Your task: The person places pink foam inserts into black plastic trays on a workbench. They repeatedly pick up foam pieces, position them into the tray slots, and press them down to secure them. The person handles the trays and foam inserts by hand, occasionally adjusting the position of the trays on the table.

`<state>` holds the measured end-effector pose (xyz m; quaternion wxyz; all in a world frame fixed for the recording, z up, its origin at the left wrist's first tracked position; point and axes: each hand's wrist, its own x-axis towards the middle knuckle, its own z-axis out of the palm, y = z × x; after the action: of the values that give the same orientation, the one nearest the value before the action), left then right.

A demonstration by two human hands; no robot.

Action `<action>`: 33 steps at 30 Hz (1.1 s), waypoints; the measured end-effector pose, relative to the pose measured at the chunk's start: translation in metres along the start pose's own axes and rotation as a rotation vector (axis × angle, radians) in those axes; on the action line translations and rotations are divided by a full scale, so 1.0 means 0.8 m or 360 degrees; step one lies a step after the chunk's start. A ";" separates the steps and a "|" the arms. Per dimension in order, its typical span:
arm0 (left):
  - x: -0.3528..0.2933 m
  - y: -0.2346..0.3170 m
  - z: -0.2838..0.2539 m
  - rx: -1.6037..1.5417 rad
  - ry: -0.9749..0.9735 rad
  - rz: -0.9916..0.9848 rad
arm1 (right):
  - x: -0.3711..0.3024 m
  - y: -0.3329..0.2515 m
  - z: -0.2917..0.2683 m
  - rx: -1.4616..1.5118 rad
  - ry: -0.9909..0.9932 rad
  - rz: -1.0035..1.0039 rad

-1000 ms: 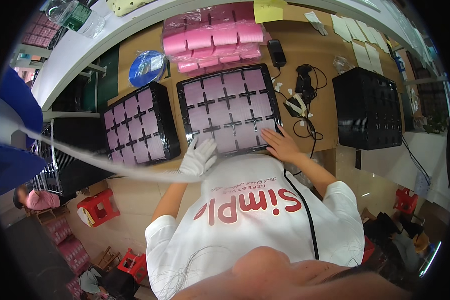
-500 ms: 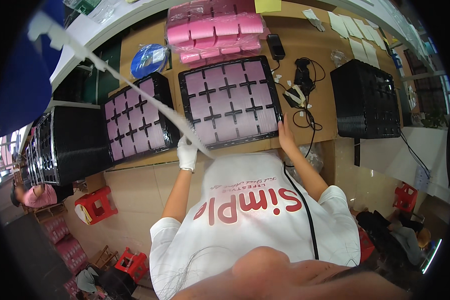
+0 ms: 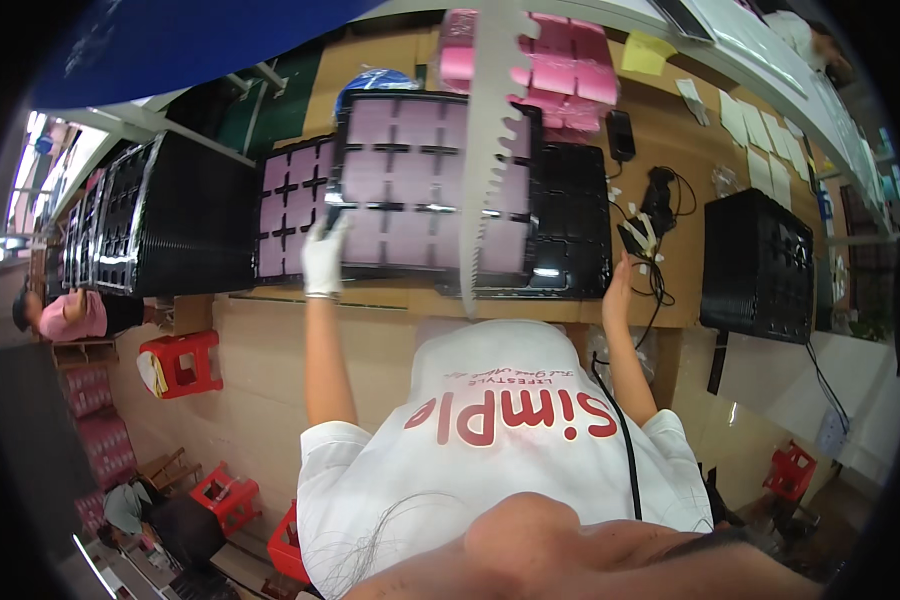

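Hands: the left hand (image 3: 322, 255), in a white glove, is closed on the left edge of the black tray (image 3: 425, 190); the right hand (image 3: 617, 290), bare, is seen at the tray's right side with fingers spread, and whether it grips or only touches cannot be told.
Tray position: the black tray is held above the counter (image 3: 670, 130), over the front edge, partly covering a second, empty black tray (image 3: 570, 225) lying to its right.
Tray contents: pink rectangular pads are seated in the pockets, set apart by black cross-shaped ribs.
Long axis: the tray's long side is seen running left to right, parallel with the counter's front edge; the short side points away from the person.
Facing: the open pocketed face is turned up, seemingly level, with a slight tilt not ruled out.
Handling advice: the tray is best kept flat, carried from both short edges with even grip, so that the pads are not tipped out; the thin plastic is judged likely to flex if lifted from one side only.
Neighbours: another filled tray (image 3: 295, 205) lies just to the left, a tall stack of black trays (image 3: 165, 225) beyond it, and pink packs (image 3: 570, 70) farther back.
Obstruction: a pale toothed strip (image 3: 485, 150) crosses the view in front of the tray.
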<state>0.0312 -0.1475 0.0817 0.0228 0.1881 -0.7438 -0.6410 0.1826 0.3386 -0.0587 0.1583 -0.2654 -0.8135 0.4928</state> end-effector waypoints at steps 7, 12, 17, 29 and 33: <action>0.108 -0.053 -0.226 0.0301 0.0254 -0.0016 | -0.023 -0.046 0.018 0.0153 -0.0143 0.0072; 0.119 -0.059 -0.224 0.2034 0.0920 0.0335 | -0.030 -0.054 0.016 0.0185 -0.0074 0.0104; 0.022 -0.038 -0.050 0.1087 0.0242 0.0817 | -0.032 -0.061 0.017 0.0158 0.0016 0.0076; -0.083 -0.060 0.047 0.2257 -0.0018 0.0581 | -0.019 -0.068 0.032 -0.0052 -0.0257 -0.0174; -0.109 0.056 0.068 0.1465 -0.0858 -0.0219 | -0.006 -0.086 0.039 -0.0050 -0.0408 -0.0311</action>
<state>0.0859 -0.0639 0.1335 -0.2958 0.0557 -0.9134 -0.2741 0.1516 0.2875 -0.0122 0.0962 -0.1225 -0.8565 0.4921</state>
